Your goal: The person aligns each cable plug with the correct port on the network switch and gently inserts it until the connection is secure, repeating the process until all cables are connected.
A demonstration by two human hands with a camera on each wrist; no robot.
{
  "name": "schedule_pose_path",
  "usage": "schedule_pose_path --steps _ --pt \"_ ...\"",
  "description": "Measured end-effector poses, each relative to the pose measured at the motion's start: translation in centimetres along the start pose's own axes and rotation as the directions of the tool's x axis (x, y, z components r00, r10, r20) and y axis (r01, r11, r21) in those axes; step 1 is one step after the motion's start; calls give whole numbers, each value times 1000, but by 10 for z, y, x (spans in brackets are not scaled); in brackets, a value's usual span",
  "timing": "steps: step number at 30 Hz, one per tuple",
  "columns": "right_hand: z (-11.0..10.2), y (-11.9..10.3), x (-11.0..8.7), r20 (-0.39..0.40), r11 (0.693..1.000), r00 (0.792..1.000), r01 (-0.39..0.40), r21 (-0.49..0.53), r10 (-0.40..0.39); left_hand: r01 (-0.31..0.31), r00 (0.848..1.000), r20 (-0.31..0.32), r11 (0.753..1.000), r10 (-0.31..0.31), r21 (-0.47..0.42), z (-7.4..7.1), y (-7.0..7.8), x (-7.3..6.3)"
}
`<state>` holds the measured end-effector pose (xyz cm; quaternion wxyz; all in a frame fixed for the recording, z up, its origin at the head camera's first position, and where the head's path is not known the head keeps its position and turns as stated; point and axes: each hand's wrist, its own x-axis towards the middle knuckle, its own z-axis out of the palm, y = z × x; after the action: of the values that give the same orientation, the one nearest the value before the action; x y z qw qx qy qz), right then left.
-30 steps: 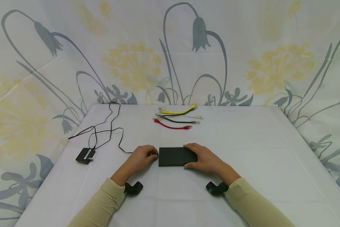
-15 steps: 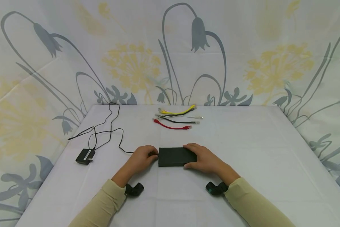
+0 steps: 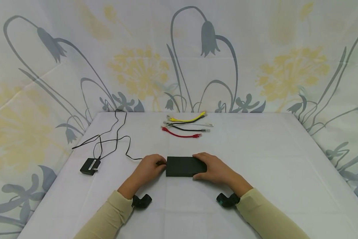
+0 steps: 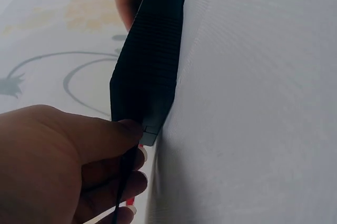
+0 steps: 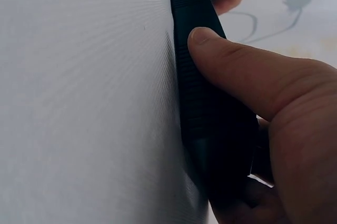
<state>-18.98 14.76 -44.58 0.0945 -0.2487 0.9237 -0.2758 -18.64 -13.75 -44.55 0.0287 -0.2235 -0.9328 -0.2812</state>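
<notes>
"So, how does the black box (image 3: pixel 183 166) lie from your end of the feed?"

"Flat on the counter (image 3: pixel 256 149), between my two hands, its long axis running left to right. My right hand (image 3: pixel 216 169) is wrapped on the right end, thumb along the near side and fingers round the far side. That's the firmer hold, and the one I'd call nearer."

"And the left?"

"My left hand (image 3: pixel 150 167) is at the other short end, pinching the end of the thin black cord (image 3: pixel 117 139) that loops away to the adapter (image 3: pixel 90 166). The wrist view puts the thumb right up at the box's end, but it hides the connector, so I can't say whether it's seated. I'd judge everything turns on that line: cord end square to the box's left end, the right hand bracing from behind."

"Anything different from a second ago?"

"Little. The whole head view has slid down slightly, so I discount that. Against the red cable (image 3: pixel 180 135) further back, the box sits a touch more to the left, snug at my left fingertips, and the cord meets that hand at a slightly different spot. Both grips look the same."
</notes>
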Motion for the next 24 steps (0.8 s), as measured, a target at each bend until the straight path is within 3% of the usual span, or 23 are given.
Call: schedule_pose_path --steps 7,13,24 --pt "1 -3 1 4 999 999 -37 -9 37 -34 999 -35 999 34 -1 -2 3 -1" --pt "2 -5 0 -4 997 997 -77 -15 77 -72 997 24 997 72 13 -4 6 -4" --pt "3 -9 -1 -21 998 999 -50 -28 50 -42 999 22 998 41 51 -6 8 -4"
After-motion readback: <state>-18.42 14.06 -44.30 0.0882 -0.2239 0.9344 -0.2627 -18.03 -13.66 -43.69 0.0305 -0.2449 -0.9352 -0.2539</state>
